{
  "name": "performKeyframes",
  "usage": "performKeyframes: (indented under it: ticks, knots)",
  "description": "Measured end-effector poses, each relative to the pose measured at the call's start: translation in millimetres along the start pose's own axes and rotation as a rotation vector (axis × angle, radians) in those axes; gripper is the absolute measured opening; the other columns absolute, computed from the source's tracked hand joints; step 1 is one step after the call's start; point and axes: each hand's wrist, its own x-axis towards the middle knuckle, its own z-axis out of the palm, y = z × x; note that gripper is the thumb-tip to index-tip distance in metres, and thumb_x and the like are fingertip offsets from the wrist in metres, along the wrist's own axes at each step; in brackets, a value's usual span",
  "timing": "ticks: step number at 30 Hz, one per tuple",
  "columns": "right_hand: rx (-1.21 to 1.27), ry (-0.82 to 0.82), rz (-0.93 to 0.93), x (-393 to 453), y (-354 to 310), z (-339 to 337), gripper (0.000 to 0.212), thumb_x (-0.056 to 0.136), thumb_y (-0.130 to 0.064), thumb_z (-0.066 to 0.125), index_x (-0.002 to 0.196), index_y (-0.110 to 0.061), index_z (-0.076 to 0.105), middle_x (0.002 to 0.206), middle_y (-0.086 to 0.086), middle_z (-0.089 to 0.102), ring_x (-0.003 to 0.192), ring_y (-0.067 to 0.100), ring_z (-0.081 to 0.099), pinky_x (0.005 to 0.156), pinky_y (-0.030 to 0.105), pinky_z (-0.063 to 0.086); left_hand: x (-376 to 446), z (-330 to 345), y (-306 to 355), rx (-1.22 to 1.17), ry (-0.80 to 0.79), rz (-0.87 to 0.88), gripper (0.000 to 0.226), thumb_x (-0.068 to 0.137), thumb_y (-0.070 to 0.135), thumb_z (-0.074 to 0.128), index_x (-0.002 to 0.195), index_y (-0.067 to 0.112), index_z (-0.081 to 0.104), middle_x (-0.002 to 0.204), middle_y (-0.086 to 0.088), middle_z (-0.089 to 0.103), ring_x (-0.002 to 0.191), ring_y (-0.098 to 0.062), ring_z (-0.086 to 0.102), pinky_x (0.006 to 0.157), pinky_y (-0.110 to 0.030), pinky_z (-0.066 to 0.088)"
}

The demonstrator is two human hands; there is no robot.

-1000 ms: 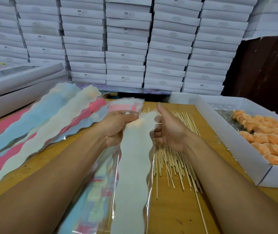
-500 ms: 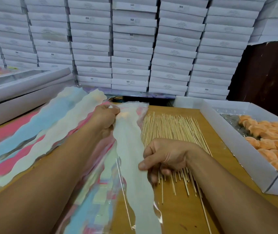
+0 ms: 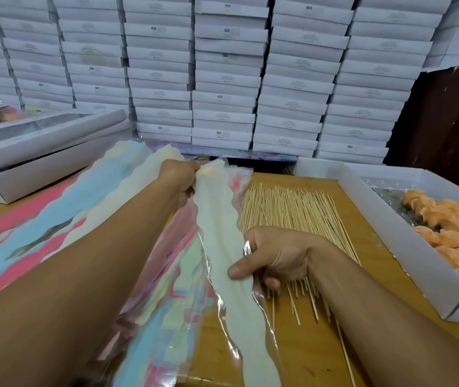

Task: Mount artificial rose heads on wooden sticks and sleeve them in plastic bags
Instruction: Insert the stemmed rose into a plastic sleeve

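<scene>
A long, clear plastic bag with a wavy pale-green printed strip point(image 3: 222, 236) is held stretched above the wooden surface point(image 3: 315, 356): its far end is pinched by the curled fingers of the left hand point(image 3: 179, 177), and its near middle is gripped between thumb and curled fingers of the right hand point(image 3: 273, 258). A spread pile of thin wooden sticks point(image 3: 292, 210) lies just right of the bag, and orange artificial rose heads point(image 3: 457, 233) fill a white cardboard box point(image 3: 407, 263) further right. The bag appears light, limp and slippery, so it is probably best taken by its open end.
</scene>
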Motion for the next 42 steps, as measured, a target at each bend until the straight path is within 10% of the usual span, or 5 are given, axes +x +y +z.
performKeyframes:
  ticks: [11,16,19,30,42]
  knots:
    - [0.159,0.188,-0.04,-0.7,0.6,-4.0,0.036,0.094,-0.007,0.065,0.06,-0.009,0.076,0.061,0.009,0.07,0.048,0.009,0.067,0.037,0.013,0.043,-14.1,18.0,3.7,0.435,-0.068,0.114,0.05,0.103,0.05,0.037,0.102,0.005,0.057,0.084,-0.016,0.064,0.073,-0.036,0.071,0.076,-0.042,0.061]
    - [0.186,0.276,-0.039,0.0,1.7,-5.2,0.043,0.095,-0.007,0.065,0.054,-0.014,0.076,0.059,0.007,0.07,0.049,0.009,0.067,0.037,0.014,0.043,-35.8,24.9,6.4,0.852,-0.119,0.19,0.059,0.107,0.046,0.025,0.086,0.002,0.059,0.077,-0.015,0.071,0.042,-0.019,0.063,0.032,-0.016,0.039]
    - [0.193,0.321,-0.035,0.2,3.1,-8.0,0.046,0.094,-0.008,0.067,0.049,-0.013,0.072,0.056,0.01,0.067,0.046,0.011,0.065,0.036,0.015,0.043,-43.8,32.2,6.2,0.915,-0.176,0.267,0.057,0.11,0.035,0.021,0.107,-0.006,0.061,0.094,-0.025,0.071,0.068,-0.031,0.072,0.067,-0.027,0.06]
    - [0.355,0.481,-0.128,0.7,3.3,-12.0,0.023,0.095,-0.005,0.065,0.072,-0.003,0.066,0.057,0.013,0.063,0.047,0.016,0.062,0.041,0.02,0.049,-59.1,33.8,-23.0,0.404,-0.444,-0.151,0.034,0.091,0.032,0.072,0.101,0.0,0.066,0.071,-0.008,0.069,0.053,-0.019,0.065,0.05,-0.025,0.052]
    - [0.348,0.431,-0.163,-0.3,2.8,-13.0,0.022,0.079,-0.019,0.079,0.087,0.0,0.072,0.076,0.017,0.07,0.055,0.016,0.063,0.045,0.021,0.051,-72.3,15.6,-18.0,0.167,-0.568,-0.238,0.035,0.095,0.011,0.064,0.124,-0.009,0.061,0.103,-0.02,0.068,0.088,-0.031,0.065,0.089,-0.044,0.055]
